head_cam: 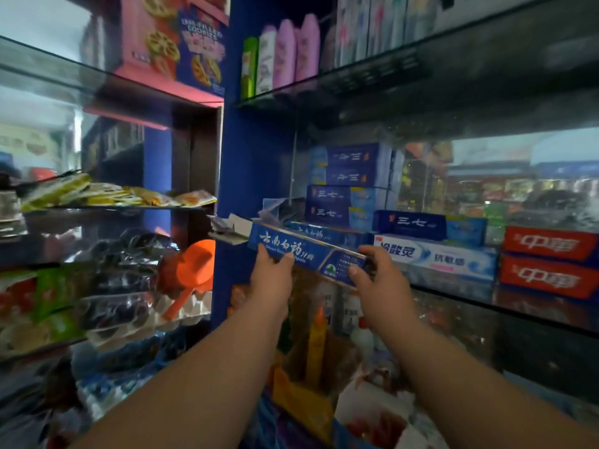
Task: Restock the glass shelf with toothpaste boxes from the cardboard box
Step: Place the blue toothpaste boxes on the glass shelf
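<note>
A long blue toothpaste box [304, 254] with white Chinese lettering is held in both hands at the left front of the glass shelf [453, 291]. My left hand [272, 277] grips its lower edge near the left end. My right hand [376, 280] pinches its right end between thumb and fingers. Another box of the same kind [324, 233] lies on the shelf just behind it. Below, between my arms, an open cardboard box [311, 396] with a yellow front stands low down.
On the shelf stand stacked dark blue boxes [330, 205], a white-and-blue box [434, 257] and two red boxes [547, 264] to the right. A glass shelf above [356, 79] carries pink bottles. A blue upright [240, 176] divides this bay from snack shelves on the left.
</note>
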### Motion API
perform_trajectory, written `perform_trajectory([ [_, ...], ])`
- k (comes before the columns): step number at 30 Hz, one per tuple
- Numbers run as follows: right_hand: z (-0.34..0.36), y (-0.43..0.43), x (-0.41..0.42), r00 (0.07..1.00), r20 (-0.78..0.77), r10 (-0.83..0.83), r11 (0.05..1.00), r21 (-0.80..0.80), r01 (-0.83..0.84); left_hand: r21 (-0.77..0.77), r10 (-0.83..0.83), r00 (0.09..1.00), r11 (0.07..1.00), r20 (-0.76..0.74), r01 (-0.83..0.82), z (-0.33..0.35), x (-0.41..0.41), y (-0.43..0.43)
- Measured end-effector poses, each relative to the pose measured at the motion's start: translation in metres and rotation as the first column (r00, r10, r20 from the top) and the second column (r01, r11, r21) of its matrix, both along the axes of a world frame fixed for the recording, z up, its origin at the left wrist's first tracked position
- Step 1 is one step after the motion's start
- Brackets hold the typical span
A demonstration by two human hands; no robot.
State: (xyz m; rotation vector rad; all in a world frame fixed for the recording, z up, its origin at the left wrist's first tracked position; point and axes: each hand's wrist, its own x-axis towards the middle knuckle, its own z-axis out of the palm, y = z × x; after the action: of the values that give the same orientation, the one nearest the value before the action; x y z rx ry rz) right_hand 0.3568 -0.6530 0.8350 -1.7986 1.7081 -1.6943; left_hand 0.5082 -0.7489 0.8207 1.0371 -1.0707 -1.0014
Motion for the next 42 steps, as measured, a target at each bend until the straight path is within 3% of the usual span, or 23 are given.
perform_trajectory([
  [6, 0.044, -0.058, -0.005, 0.97, -0.202, -0.136, 0.986, 0.07, 0.152, 0.057, -0.073, 0.905, 0.997, 0.419, 0.054, 0.036, -0.011, -0.048],
  [9, 0.049, -0.082, -0.01, 0.942, -0.29, -0.17, 0.968, 0.132, 0.215, 0.106, -0.093, 0.785, 0.994, 0.612, 0.036, 0.037, -0.015, -0.073],
  [14, 0.044, -0.108, -0.019, 0.833, -0.492, -0.253, 0.917, 0.152, 0.368, 0.058, -0.015, 0.55, 0.997, 0.835, -0.06, 0.034, -0.026, -0.1],
  [19, 0.048, -0.127, -0.029, 0.778, -0.588, -0.22, 0.907, 0.169, 0.385, 0.086, -0.041, 0.501, 0.994, 0.864, -0.066, 0.042, -0.038, -0.113],
  [26, 0.049, -0.154, -0.034, 0.851, -0.511, -0.119, 0.929, 0.246, 0.278, 0.145, -0.088, 0.465, 0.986, 0.881, -0.086, 0.049, -0.042, -0.124],
  [42, 0.04, -0.166, -0.041, 0.699, -0.674, -0.239, 0.893, 0.131, 0.431, 0.11, -0.073, 0.397, 0.991, 0.915, -0.071, 0.044, -0.043, -0.132],
])
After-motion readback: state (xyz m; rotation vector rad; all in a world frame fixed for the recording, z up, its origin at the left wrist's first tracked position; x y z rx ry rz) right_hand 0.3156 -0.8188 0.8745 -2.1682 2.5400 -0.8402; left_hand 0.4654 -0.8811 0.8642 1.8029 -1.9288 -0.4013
